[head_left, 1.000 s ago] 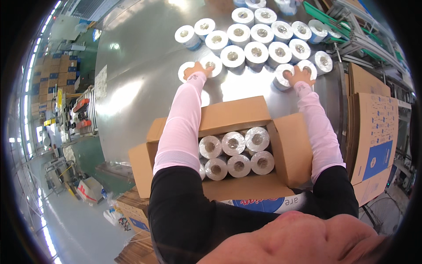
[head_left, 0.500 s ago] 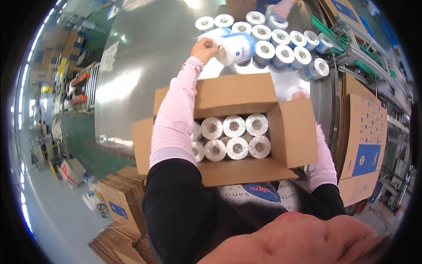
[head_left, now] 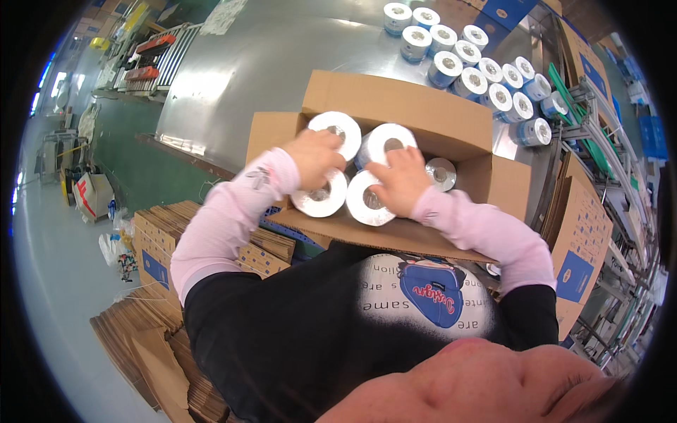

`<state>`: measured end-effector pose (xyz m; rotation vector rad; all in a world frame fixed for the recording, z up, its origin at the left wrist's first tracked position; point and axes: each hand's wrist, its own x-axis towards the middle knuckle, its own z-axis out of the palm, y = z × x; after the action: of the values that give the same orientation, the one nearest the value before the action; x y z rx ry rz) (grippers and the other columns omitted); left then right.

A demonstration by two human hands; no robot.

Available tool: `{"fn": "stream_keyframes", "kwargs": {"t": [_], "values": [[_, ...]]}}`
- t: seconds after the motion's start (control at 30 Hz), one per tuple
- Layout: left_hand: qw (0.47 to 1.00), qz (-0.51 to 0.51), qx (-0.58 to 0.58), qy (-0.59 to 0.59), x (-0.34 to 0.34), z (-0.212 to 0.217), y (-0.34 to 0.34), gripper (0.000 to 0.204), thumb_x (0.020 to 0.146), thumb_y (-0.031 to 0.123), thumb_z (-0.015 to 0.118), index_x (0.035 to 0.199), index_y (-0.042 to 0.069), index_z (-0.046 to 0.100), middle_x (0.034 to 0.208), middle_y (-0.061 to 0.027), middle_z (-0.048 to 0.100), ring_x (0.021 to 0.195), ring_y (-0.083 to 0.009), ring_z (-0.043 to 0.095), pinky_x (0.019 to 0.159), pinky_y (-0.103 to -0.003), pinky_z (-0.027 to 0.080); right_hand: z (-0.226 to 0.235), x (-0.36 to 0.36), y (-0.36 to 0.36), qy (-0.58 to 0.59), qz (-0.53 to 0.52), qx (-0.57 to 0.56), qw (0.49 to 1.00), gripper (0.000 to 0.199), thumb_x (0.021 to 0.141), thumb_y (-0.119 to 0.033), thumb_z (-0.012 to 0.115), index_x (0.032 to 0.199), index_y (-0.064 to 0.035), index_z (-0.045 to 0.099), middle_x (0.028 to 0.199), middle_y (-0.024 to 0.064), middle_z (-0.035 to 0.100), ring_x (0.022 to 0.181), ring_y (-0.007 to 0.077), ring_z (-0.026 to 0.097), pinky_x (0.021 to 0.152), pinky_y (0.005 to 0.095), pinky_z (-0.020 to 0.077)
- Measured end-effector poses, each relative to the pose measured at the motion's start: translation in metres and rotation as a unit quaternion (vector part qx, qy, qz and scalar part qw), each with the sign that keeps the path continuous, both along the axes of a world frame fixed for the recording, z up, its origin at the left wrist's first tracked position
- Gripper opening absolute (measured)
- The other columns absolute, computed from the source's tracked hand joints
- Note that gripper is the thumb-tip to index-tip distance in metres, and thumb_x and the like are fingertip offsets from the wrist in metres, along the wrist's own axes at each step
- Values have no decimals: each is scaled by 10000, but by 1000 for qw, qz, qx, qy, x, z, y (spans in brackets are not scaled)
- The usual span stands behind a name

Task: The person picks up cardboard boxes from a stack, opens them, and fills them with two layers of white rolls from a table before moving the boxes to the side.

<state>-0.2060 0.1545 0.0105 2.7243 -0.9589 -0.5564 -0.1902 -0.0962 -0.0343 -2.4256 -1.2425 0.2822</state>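
An open cardboard box (head_left: 395,92) stands in front of me. My left hand (head_left: 315,159) is closed on two white wrapped paper rolls, a far one (head_left: 344,127) and a near one (head_left: 326,202), at the box's left end. Beside it my right hand (head_left: 403,180) grips two more, a far roll (head_left: 390,134) and a near roll (head_left: 360,204). These held rolls stand upright, higher than another paper roll (head_left: 441,174) lower in the box at the right. Hands and held rolls hide most of the lower layer.
Several wrapped rolls (head_left: 471,83) stand on the metal table (head_left: 268,56) beyond the box. One roll (head_left: 534,132) lies tilted near its right edge. Flattened cartons (head_left: 159,264) are stacked at lower left, with more cartons (head_left: 575,243) upright at right. Green-railed metal framework (head_left: 589,106) flanks the table.
Both hands have come from over the table into the box, now with paper rolls in them. Earlier the left hand held rolls beyond the box. The view has shifted.
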Motion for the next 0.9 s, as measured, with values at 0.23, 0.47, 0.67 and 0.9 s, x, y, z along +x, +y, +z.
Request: {"fn": "stream_keyframes", "kwargs": {"t": [0.23, 0.47, 0.67, 0.9], "values": [[973, 43, 107, 200, 19, -89, -4, 542, 762, 85, 672, 1289, 115, 548, 1233, -210, 567, 1212, -359, 503, 992, -429, 427, -50, 1, -8, 150, 51, 60, 986, 384, 834, -207, 632, 1202, -102, 601, 1214, 205, 563, 1096, 372, 543, 940, 415, 449], [921, 195, -246, 228, 182, -43, -70, 372, 843, 247, 633, 1188, 109, 617, 1028, -115, 663, 948, -230, 614, 860, -340, 493, -32, 87, -151, -135, -308, 178, 925, 298, 828, -122, 619, 1118, -55, 619, 1004, 142, 659, 936, 347, 598, 839, 407, 481], [971, 221, -77, 48, 321, -184, -183, 488, 835, 323, 643, 1282, 149, 551, 1198, -149, 594, 1120, -298, 564, 968, -376, 447, -92, 133, -194, 55, -368, 238, 897, 318, 858, -196, 623, 1147, -67, 607, 1111, 172, 625, 1050, 347, 568, 945, 400, 436], [933, 342, 69, 85, 399, -231, -288, 788, 813, 678, 514, 1394, 149, 448, 1387, -194, 471, 1282, -345, 444, 1062, -419, 351, -180, 314, -324, 82, -490, 51, 866, 521, 855, -369, 597, 1328, -159, 535, 1207, 171, 610, 1102, 333, 570, 986, 381, 423]]}}
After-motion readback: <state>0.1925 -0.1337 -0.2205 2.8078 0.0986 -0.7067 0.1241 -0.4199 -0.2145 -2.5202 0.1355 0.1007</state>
